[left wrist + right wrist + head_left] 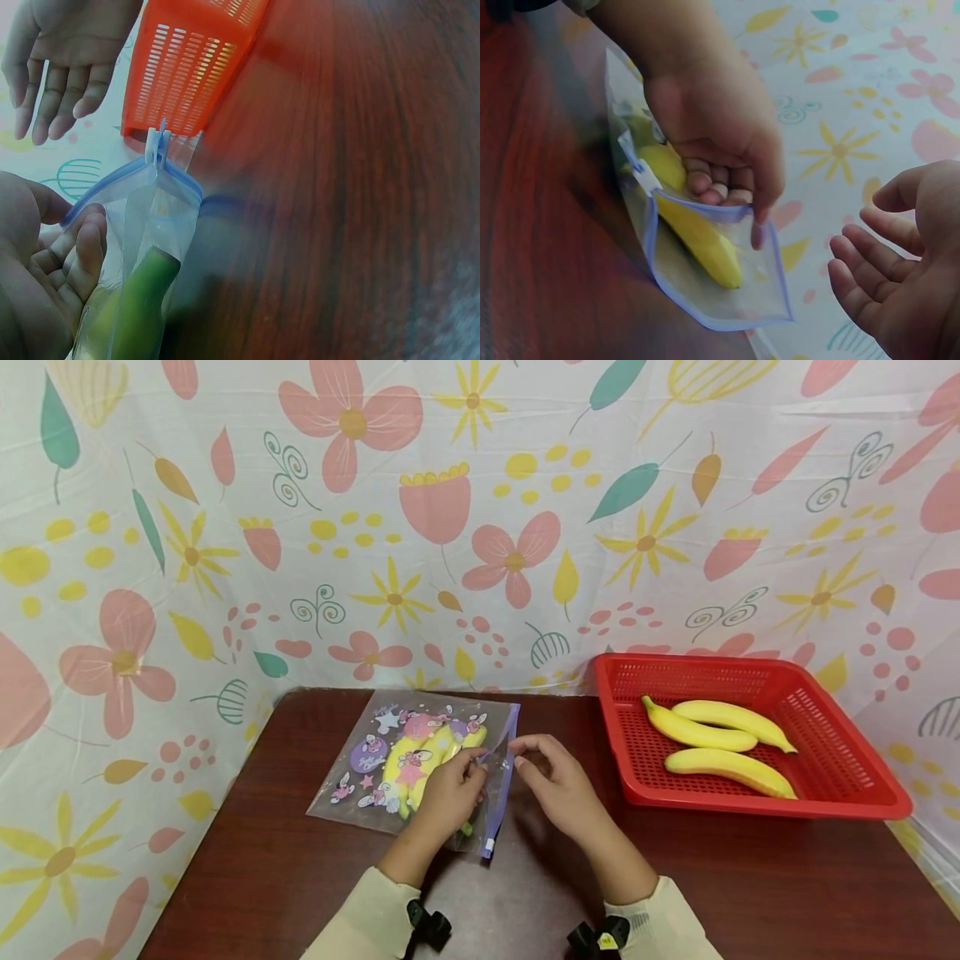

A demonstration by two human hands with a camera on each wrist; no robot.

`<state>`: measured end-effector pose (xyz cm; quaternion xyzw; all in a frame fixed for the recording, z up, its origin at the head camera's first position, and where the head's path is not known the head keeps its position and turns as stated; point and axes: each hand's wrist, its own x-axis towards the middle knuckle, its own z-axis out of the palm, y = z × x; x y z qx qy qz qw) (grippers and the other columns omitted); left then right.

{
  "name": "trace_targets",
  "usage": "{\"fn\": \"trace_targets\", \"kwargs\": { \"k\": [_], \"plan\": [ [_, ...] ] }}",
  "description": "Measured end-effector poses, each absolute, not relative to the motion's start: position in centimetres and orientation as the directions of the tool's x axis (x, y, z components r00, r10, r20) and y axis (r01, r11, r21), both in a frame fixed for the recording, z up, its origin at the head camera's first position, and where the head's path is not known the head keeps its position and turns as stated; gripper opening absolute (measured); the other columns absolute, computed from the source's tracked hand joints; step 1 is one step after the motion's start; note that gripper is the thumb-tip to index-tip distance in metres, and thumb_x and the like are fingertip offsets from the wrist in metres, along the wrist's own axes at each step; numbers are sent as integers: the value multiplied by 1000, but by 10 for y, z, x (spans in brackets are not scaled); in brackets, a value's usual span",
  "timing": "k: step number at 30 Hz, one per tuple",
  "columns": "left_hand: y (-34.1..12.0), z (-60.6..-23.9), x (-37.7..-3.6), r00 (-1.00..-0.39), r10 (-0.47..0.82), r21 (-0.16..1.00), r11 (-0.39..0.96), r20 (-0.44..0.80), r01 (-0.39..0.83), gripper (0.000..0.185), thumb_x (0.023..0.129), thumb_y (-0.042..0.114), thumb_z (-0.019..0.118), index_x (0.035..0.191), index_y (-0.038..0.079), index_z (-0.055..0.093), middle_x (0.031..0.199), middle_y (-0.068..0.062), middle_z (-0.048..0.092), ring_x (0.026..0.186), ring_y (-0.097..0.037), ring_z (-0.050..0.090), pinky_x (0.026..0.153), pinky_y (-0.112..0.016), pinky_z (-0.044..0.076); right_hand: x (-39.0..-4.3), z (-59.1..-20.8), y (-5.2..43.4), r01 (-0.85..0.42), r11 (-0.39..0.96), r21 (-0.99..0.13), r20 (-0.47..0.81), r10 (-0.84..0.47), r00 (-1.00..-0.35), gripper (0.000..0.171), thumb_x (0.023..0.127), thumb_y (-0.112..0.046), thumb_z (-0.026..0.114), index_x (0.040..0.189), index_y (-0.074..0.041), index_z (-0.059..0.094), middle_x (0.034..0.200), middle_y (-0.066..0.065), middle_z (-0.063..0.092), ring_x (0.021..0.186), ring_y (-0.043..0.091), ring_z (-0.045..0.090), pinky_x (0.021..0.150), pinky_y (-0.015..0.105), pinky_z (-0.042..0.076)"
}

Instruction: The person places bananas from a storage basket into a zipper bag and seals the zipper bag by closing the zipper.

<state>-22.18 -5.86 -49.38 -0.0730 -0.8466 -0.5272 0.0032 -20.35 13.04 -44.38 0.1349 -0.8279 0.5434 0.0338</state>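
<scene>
A clear zip bag [420, 764] printed with cartoon stickers lay flat on the dark wooden counter [675, 877], its blue zip edge turned toward the red basket [847, 777]. Inside it sat at least one yellow banana [697, 225], its tip close to the mouth. The left hand [447, 793] rested on the bag near the opening, fingers [720, 180] curled, with the index fingertip seemingly hooked over the upper lip of the zip, as the right wrist view suggested. The right hand [551, 781] hovered just beside the mouth, fingers loosely bent and gripping nothing; in both wrist views its palm was open and clear of the plastic. The white slider [156, 146] stood at the near end of the track, so the mouth appeared unsealed along its length.

The likeliest trouble was the thin lip slipping free of that light hold, which would let the mouth fall shut. The bag was pinned only by the weight of one hand, so a tug along the zip could have dragged it across the smooth counter. The banana lay so near the opening that tilting or lifting the bag might have let it slide out. Three more bananas [720, 739] lay in the basket, well apart from both hands.
</scene>
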Motion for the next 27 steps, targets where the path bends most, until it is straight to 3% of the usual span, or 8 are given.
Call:
{"fn": "trace_targets", "kwargs": {
  "k": [6, 12, 20, 27],
  "plan": [
    [-59, -494, -222, -990, 116, 891, 436, 84, 127, 29, 101, 20, 57, 128, 15, 67, 72, 2, 63, 60, -8, 61, 52, -26, 48, -205, -440, 137, -280, 386, -879, 234, -163, -958, 26, 99, -14, 63, 125, -16, 65, 119, 7, 64, 108, 19, 61, 88, 32, 53],
    [-59, -493, -221, -990, 116, 887, 444, 81, 124, 30, 101, 21, 56, 129, 16, 66, 73, 3, 63, 60, -7, 61, 53, -26, 48, -206, -438, 143, -281, 379, -881, 243, -146, -959, 29, 99, -14, 64, 127, -18, 63, 125, 8, 63, 113, 18, 63, 92, 30, 53],
    [-59, -493, -221, -988, 123, 884, 447, 92, 138, 31, 101, 20, 57, 130, 14, 66, 73, 3, 63, 59, -6, 61, 53, -25, 49, -208, -432, 153, -291, 446, -847, 269, -114, -956, 33, 100, -21, 64, 132, -21, 61, 129, 2, 61, 117, 19, 62, 92, 32, 51],
    [-58, -493, -220, -988, 124, 884, 447, 91, 138, 31, 101, 20, 57, 130, 14, 66, 73, 3, 64, 59, -7, 61, 53, -26, 49, -210, -426, 162, -317, 504, -803, 307, -106, -946, 39, 100, -22, 64, 138, -16, 57, 131, 5, 58, 119, 23, 60, 99, 49, 50]
  ]
}}
